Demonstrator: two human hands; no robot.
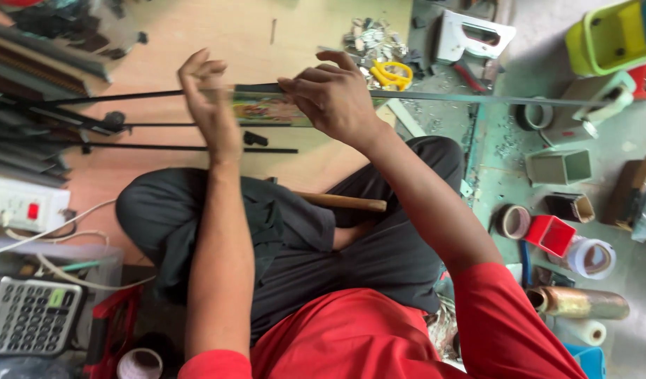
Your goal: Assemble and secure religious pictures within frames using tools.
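Note:
My right hand (pixel 330 95) is shut on the top edge of a small colourful picture (pixel 267 111), pinching it together with a long thin dark strip (pixel 477 98) that runs across the view. My left hand (pixel 207 105) is blurred. It stands upright at the picture's left end with its fingers loosely curled and apart, and the palm faces the picture. The strip passes behind it and goes on to the left. Both hands are above my crossed legs in dark trousers (pixel 379 245), over a wooden board (pixel 197 35).
Several dark frame strips (pixel 49 133) lie at the left. Yellow scissors (pixel 392 73), metal scraps and a white staple gun (pixel 470 35) are at the top. Tape rolls (pixel 512 221), red boxes (pixel 551 234) and a yellow-green bin (pixel 607 38) are at the right. A calculator (pixel 28 316), power strip (pixel 21 207) and wooden handle (pixel 340 202) are nearby.

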